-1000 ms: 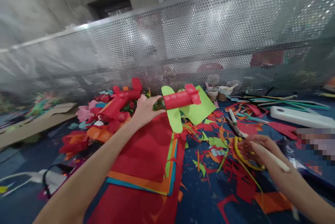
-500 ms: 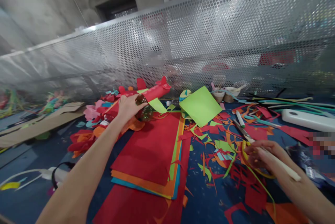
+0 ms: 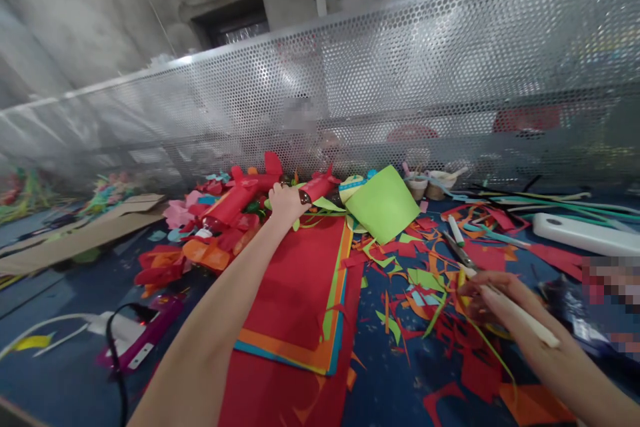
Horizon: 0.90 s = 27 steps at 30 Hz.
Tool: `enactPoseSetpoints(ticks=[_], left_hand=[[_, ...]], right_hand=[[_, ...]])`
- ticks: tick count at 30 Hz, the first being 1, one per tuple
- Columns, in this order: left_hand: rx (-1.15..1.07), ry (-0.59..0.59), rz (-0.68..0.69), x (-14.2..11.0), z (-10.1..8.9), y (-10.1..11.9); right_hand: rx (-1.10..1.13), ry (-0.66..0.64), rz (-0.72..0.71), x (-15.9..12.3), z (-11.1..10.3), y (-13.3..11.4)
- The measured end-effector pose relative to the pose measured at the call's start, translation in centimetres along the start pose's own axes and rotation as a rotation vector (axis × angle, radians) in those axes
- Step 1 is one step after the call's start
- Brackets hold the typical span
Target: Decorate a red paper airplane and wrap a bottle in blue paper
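My left hand (image 3: pixel 286 205) is closed around a plastic bottle wrapped in red paper (image 3: pixel 319 187), at the back of the table. Its red, pointed end sticks out to the right of my fingers, and leaf-like green paper pieces show beside it. Below lies a stack of coloured paper (image 3: pixel 300 280), red on top. My right hand (image 3: pixel 493 300) grips a long white-handled tool (image 3: pixel 533 326); a dark metal blade (image 3: pixel 457 250) extends beyond the fingers, and whether it belongs to that handle I cannot tell. A yellow loop is partly hidden under this hand.
Red paper-covered bottles (image 3: pixel 230 204) and paper flowers (image 3: pixel 160 267) are heaped at left. A green sheet (image 3: pixel 384 204) leans at the back centre. Paper scraps (image 3: pixel 425 280) litter the right side. A purple power strip (image 3: pixel 150 334) lies front left; a perforated metal panel (image 3: pixel 350 94) stands behind.
My left hand has moved right with the red-wrapped bottle, which now sits a little lower and farther right. The right hand keeps its grip with little movement. The view has shifted slightly.
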<state>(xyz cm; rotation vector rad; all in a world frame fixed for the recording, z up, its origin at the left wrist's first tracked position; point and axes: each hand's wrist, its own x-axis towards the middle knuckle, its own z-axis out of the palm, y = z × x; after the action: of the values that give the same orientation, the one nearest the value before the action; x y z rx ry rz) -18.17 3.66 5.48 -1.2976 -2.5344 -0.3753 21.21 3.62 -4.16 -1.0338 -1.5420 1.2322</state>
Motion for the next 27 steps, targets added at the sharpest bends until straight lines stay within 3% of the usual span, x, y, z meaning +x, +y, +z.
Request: enactPoseSetpoints(ticks=[3,6,9,13,15,17,22,27], left_hand=[[-0.154,0.01,-0.01,-0.1,-0.1,0.6],[-0.376,-0.062,0.06,-2.5,-0.1,2.1],[-0.645,-0.258,0.188,-7.7,0.5,4.5],[-0.997,-0.565,0.296,-15.1,1.5,7.6],[-1.139,-0.668,0.285,-17.3,1.5,8.7],[-1.248,-0.73,0.251,-18.5,1.1,9.5],[-1.409,-0.778,0.214,-19.0,0.0,10.2],[-1.42,-0.797,0.204,-19.8,1.2,10.6]], right_hand=[[-0.015,-0.112,0.008,0.2,-0.7,0.3],[0.043,-0.139,0.004,0.4,-1.2,0.5],[0.097,-0.202,-0.066,-0.2,-1.2,0.3],[0.059,-0.148,-0.141,-2.8,-0.6,-1.2],[0.018,-0.246,-0.274,-3.9,-0.4,-2.2],[-0.035,-0.341,-0.384,-4.5,-0.3,-3.0],[-0.164,-0.333,-0.465,-4.2,-0.4,-3.9],[-0.18,-0.4,-0.456,-3.9,-0.2,-4.5]])
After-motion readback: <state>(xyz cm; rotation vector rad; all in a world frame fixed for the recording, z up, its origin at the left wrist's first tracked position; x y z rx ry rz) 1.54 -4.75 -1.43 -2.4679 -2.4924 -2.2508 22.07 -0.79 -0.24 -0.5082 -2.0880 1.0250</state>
